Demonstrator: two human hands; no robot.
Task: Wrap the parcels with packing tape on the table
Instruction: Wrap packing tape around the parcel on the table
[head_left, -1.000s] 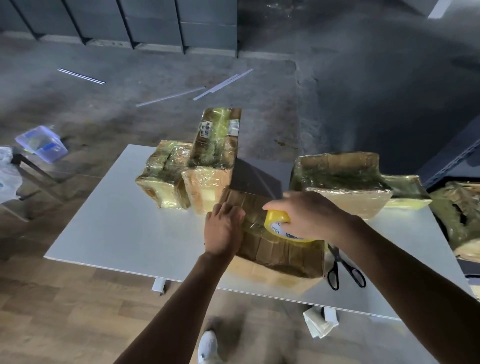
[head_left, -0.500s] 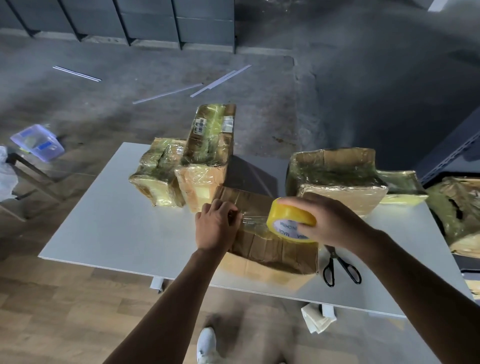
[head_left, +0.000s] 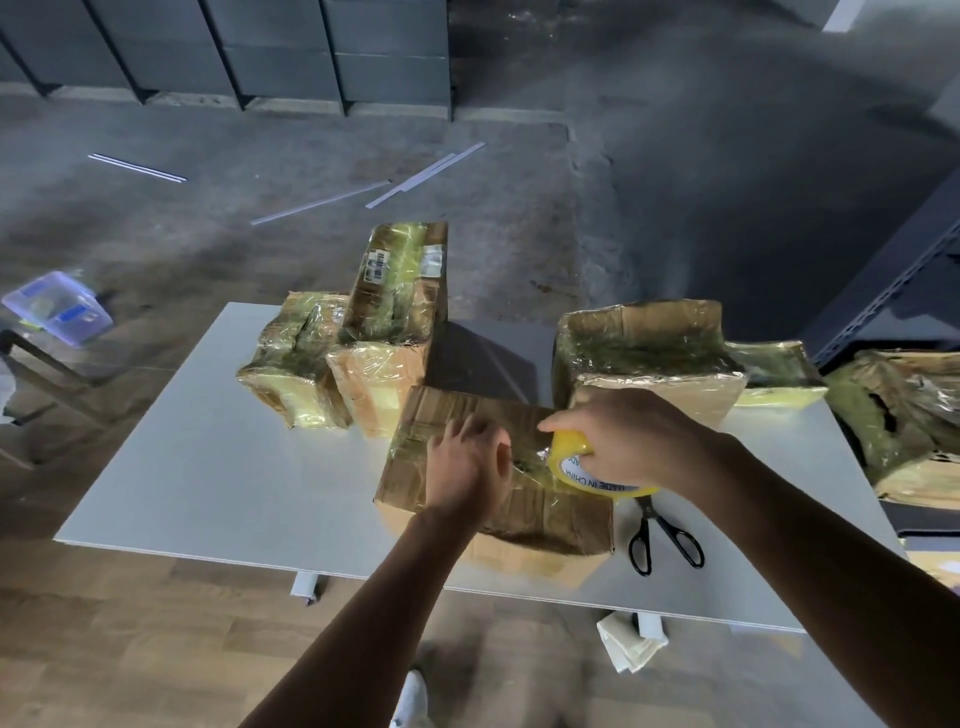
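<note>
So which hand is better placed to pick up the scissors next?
Probably the right hand: the scissors lie on the table close by it, right of the parcel. It grips the tape roll, though, and must free itself first. The left hand rests on the parcel top, farther away.

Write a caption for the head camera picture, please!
The right hand holds a yellow tape roll against the brown parcel while the left hand rests on its top, scissors nearby.
</note>
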